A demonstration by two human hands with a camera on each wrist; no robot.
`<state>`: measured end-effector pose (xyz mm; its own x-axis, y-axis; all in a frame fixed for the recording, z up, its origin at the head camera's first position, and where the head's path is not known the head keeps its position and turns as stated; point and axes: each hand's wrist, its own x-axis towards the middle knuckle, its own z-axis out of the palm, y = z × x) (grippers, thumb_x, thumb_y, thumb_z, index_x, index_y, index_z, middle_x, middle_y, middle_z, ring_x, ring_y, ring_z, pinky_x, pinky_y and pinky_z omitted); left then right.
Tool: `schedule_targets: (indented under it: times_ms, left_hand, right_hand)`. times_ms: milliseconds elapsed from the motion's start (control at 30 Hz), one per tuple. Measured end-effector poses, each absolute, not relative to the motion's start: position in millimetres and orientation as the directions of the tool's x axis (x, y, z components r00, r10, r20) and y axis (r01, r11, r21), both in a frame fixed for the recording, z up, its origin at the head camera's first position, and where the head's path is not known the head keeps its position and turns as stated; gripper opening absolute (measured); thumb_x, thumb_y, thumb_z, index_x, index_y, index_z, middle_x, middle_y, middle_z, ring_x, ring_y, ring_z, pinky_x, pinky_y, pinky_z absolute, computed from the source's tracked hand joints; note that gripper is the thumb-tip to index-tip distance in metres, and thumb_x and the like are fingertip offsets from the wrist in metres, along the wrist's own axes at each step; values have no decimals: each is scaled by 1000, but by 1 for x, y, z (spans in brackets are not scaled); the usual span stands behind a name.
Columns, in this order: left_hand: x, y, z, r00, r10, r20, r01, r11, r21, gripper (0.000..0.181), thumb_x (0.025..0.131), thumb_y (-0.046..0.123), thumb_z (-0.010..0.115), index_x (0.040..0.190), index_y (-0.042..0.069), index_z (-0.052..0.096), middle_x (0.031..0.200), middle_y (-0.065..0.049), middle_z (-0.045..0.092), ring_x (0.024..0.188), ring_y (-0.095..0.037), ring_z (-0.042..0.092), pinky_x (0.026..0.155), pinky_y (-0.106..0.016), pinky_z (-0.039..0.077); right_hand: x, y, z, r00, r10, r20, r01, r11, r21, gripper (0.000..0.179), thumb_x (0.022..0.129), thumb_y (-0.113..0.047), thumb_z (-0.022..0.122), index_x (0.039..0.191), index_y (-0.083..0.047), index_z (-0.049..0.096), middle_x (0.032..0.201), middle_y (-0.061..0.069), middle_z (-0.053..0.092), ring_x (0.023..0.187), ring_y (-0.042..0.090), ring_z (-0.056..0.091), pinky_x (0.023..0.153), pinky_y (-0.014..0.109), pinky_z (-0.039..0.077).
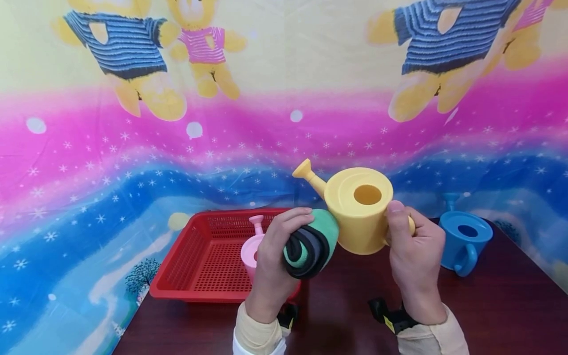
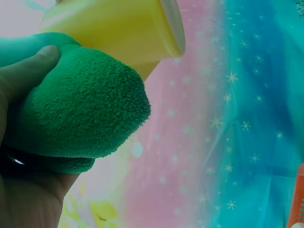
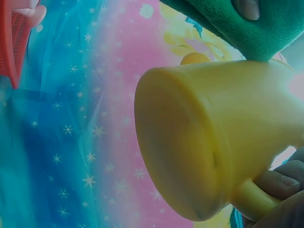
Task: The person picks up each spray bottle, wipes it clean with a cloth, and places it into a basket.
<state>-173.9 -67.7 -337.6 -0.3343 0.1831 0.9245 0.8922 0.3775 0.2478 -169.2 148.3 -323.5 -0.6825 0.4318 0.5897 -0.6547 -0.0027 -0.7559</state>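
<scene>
My right hand (image 1: 417, 251) grips the handle of a yellow watering can (image 1: 360, 222), which it holds up above the table with the spout to the left. In my left hand (image 1: 277, 261) is a rolled cloth (image 1: 326, 231), green outside with dark layers showing at its end. The cloth (image 3: 270, 33) touches the side of the can in the right wrist view. The left wrist view shows the thumb over the fuzzy green cloth (image 2: 90, 104) and the yellow can (image 2: 109, 33) behind it.
At the left stands a red plastic basket (image 1: 177, 276) with a pink watering can (image 1: 251, 249) in it, partly hidden by my left hand. A blue watering can (image 1: 466, 236) is on the dark table (image 1: 510, 305) at the right. A printed curtain (image 1: 284, 128) hangs behind.
</scene>
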Motion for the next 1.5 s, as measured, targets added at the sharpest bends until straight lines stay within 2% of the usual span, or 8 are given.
schedule_targets:
  times_ms: [267, 500, 633, 800, 933, 1067, 1300, 1500]
  left_hand:
    - [-177, -61, -341, -331, 278, 902, 892, 405, 202, 59, 81, 2, 89, 133, 13, 63, 136, -10, 65, 127, -26, 63, 103, -38, 61]
    - [-182, -58, -345, -327, 307, 894, 882, 439, 172, 59, 80, 8, 91, 132, 16, 65, 135, -8, 66, 126, -24, 63, 104, -37, 60]
    - [-184, -58, -347, -344, 304, 889, 869, 461, 179, 60, 80, 9, 91, 133, 17, 64, 136, -7, 66, 125, -25, 63, 104, -38, 60]
    - [-184, -58, -348, -347, 301, 888, 864, 471, 178, 61, 80, 9, 92, 133, 18, 64, 135, -7, 67, 125, -25, 64, 105, -39, 60]
    - [-183, -59, -347, -338, 304, 891, 873, 456, 175, 61, 79, 9, 92, 133, 17, 64, 135, -7, 67, 125, -24, 64, 105, -38, 60]
    - [-182, -58, -346, -319, 304, 898, 888, 428, 171, 62, 79, 9, 92, 133, 16, 64, 135, -8, 67, 126, -24, 64, 105, -37, 59]
    - [-177, -54, -342, -299, 247, 922, 899, 396, 186, 63, 78, 5, 92, 133, 13, 62, 135, -11, 64, 125, -26, 64, 102, -36, 61]
    - [-175, -53, -341, -260, 172, 950, 904, 390, 176, 61, 78, 3, 90, 132, 10, 62, 133, -14, 65, 122, -28, 66, 102, -35, 61]
  right_hand:
    - [-168, 149, -320, -648, 467, 601, -702, -59, -710, 48, 103, -7, 64, 60, 1, 45, 53, 0, 38, 52, 15, 34, 44, 29, 25]
    - [-174, 148, -322, -549, 508, 664, -818, -162, -552, 49, 103, -5, 62, 61, 7, 42, 52, 0, 38, 47, 13, 28, 43, 28, 19]
    - [-176, 146, -321, -503, 537, 677, -860, -238, -451, 54, 105, -7, 61, 58, 5, 37, 50, 0, 35, 44, 12, 26, 42, 28, 14]
    - [-176, 145, -320, -478, 541, 692, -878, -269, -396, 58, 105, -10, 62, 56, 4, 36, 49, 0, 34, 41, 11, 26, 42, 28, 13]
    - [-176, 146, -321, -495, 516, 699, -868, -257, -425, 55, 105, -8, 61, 57, 5, 37, 51, 1, 36, 44, 12, 26, 43, 29, 15]
    - [-174, 146, -322, -540, 485, 688, -836, -213, -506, 50, 105, -4, 59, 60, 6, 40, 52, 1, 37, 46, 13, 27, 43, 29, 16]
    - [-169, 147, -322, -666, 443, 600, -661, 22, -750, 46, 105, -10, 63, 63, 1, 48, 55, -2, 40, 54, 14, 39, 46, 28, 30]
    - [-167, 146, -321, -720, 401, 566, -547, 175, -819, 48, 106, -15, 63, 62, -2, 48, 56, -2, 38, 58, 15, 40, 46, 30, 32]
